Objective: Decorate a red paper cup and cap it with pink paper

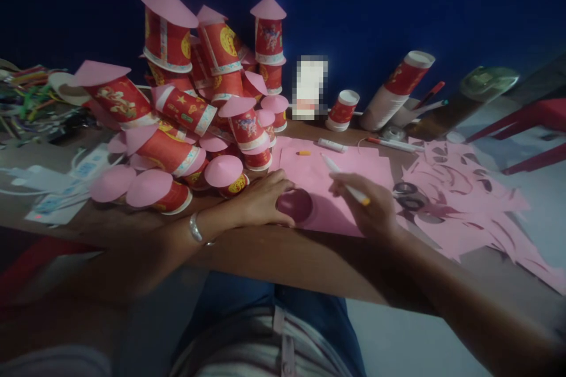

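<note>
Pink paper sheets (345, 209) lie on the table before me. On their left part rests a round dark ring-shaped object (295, 205), and my left hand (267, 197) is curved round its left side, thumb and fingers on its rim. My right hand (369, 203) is closed round a white marker with a yellow end (351, 188), held slanted above the sheets. A yellow cap (303, 153) and a capped white marker (331, 145) lie near the sheets' far edge.
Red paper cups with pink cone tops (168, 153) are piled at the left. Stacked cups (398, 88) lean at the back right, near scissors (409, 197) and pink paper scraps (464, 200). A single red cup (342, 111) stands behind the sheets. White cables (30, 179) lie far left.
</note>
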Demonstrator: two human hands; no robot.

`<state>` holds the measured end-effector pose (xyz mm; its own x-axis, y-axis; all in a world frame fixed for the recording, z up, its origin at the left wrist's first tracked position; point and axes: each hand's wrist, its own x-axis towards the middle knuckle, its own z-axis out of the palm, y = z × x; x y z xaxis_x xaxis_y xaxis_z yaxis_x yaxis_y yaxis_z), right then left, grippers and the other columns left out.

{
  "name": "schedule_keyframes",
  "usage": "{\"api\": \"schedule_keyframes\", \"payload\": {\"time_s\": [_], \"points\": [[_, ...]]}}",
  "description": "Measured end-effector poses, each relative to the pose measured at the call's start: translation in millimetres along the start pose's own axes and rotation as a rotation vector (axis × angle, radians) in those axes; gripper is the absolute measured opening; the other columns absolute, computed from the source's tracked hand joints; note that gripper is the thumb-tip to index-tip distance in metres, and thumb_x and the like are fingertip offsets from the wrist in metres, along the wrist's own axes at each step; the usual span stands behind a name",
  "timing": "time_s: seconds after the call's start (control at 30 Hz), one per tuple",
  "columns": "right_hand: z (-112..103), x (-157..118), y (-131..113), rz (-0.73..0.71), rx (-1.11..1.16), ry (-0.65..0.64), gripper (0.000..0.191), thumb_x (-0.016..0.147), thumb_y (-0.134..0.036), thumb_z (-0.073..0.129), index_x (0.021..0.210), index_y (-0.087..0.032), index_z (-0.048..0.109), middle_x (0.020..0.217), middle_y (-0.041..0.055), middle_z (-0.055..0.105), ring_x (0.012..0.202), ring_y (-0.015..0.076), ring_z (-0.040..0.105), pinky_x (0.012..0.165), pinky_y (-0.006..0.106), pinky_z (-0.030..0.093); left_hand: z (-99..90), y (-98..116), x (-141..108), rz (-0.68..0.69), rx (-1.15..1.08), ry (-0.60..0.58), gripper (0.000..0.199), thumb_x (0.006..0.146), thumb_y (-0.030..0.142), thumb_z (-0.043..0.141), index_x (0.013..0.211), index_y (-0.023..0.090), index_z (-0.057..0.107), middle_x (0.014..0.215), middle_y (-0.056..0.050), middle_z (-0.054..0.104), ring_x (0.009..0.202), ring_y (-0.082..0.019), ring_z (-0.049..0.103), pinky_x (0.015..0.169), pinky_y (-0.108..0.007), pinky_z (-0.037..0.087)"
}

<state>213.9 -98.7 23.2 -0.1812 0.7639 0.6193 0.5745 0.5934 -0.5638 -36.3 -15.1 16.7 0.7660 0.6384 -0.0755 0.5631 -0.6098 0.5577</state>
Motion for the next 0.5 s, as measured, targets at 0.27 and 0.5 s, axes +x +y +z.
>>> {"api": "schedule_keyframes", "payload": {"time_s": [0.27, 0.5], "points": [[29.9, 7.9, 51.0, 0.491, 0.273, -0.028, 0.031, 0.098, -0.051, 0.061, 0.114, -0.026, 0.069, 0.110, 0.0072, 0.076, 0.101, 0.0240, 0.073, 0.087, 0.039, 0.059, -2.6, 4.2, -0.7, -0.018, -0.034, -0.020, 0.076, 0.066, 0.045, 0.092, 0.134, 0.030, 0.062, 0.123, -0.006, 0.057, 0.121, -0.028, 0.056, 0.108, -0.044, 0.044], [27.7, 16.1, 63.8, 0.588, 0.200, -0.041, 0.031, 0.097, -0.049, 0.061, 0.115, -0.025, 0.069, 0.103, 0.0067, 0.078, 0.091, 0.0235, 0.074, 0.075, 0.035, 0.058, -2.3, 0.3, 8.3, 0.000, -0.015, 0.002, 0.075, 0.068, 0.047, 0.090, 0.135, 0.029, 0.062, 0.122, -0.006, 0.056, 0.118, -0.027, 0.057, 0.107, -0.044, 0.045]]}}
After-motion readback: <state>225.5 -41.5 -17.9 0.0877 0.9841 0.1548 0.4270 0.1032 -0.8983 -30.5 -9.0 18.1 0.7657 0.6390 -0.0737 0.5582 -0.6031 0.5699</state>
